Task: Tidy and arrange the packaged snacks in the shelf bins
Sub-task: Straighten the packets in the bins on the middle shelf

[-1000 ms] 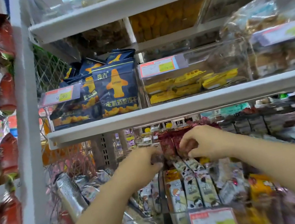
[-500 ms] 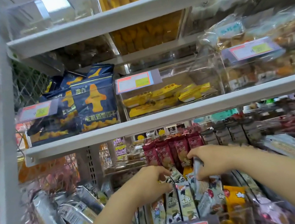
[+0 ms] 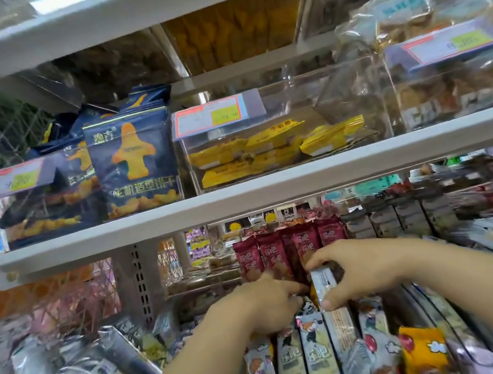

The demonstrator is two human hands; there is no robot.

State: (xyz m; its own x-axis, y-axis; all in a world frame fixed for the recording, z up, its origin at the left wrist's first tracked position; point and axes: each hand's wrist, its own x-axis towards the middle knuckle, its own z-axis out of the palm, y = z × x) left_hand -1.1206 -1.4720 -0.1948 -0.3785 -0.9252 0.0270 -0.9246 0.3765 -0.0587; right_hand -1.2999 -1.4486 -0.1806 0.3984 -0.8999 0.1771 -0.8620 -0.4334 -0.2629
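Down among the snack bars [image 3: 318,351]: right hand [image 3: 361,268] pinches a wafer pack [image 3: 326,283], left hand [image 3: 266,306] loosely parts the row. Probably slot it in next.

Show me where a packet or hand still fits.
Free: the clear bin, above the yellow packets and behind its price tag. Crowded: the lower bin's snack bars, edge to edge around the left hand and the right hand, which pinches a grey bar; the blue biscuit bags too.

Two shelves, bins on each.
Upper shelf [image 3: 271,189]: biscuit bags [image 3: 133,160] left, flat packs [image 3: 265,151] in bin [image 3: 336,90] right. Lower: bars [image 3: 320,363] in front, upright packs [image 3: 268,248] behind, one bar [image 3: 324,281] between them in right hand [image 3: 360,269].
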